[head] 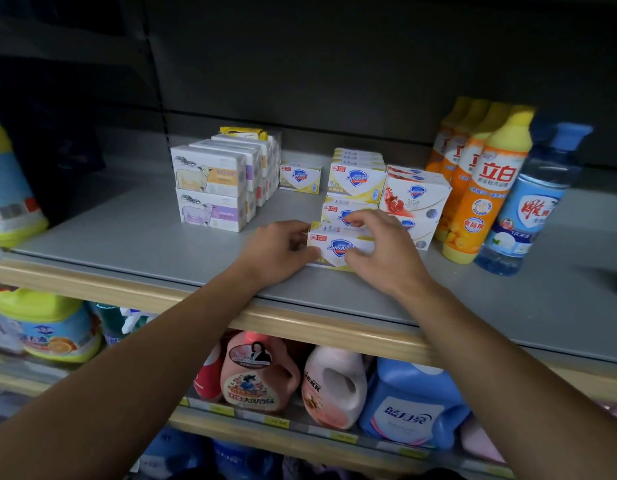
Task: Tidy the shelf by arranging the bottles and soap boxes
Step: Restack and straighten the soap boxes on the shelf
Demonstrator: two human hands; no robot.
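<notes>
Safeguard soap box [338, 249], white and yellow with a blue shield logo, sits on the grey shelf [134, 237] near its front edge, held between both hands. The left hand [277, 251] grips its left end, fingers curled round the corner and thumb on the front face. The right hand [380, 251] covers its right end, fingers bent over the top and front of the box.

Directly behind it stand more yellow Safeguard boxes [357, 180], stacked and lined up toward the back; a single one [300, 177] stands apart, further left. Just to the right, red-and-white Safeguard boxes [416, 195] show a pomegranate picture and the word "DETOX". On the left side of the shelf, well apart from the hands, is a double-height row of white boxes with a sheep drawing [210, 192]; the upper front one reads "SOAP" on an orange panel, the lower carries a purple panel whose writing is too small to read.

At the right stands a row of orange bottles with yellow caps [487, 188], labelled 立白 in red. Beside them is a clear blue bottle [529, 209] with a blue cap and a red 雕 on its label.

On the shelf below are a pink jug [258, 375], a paler pink jug [333, 386] and a blue jug [411, 407] marked 蓝月亮.
</notes>
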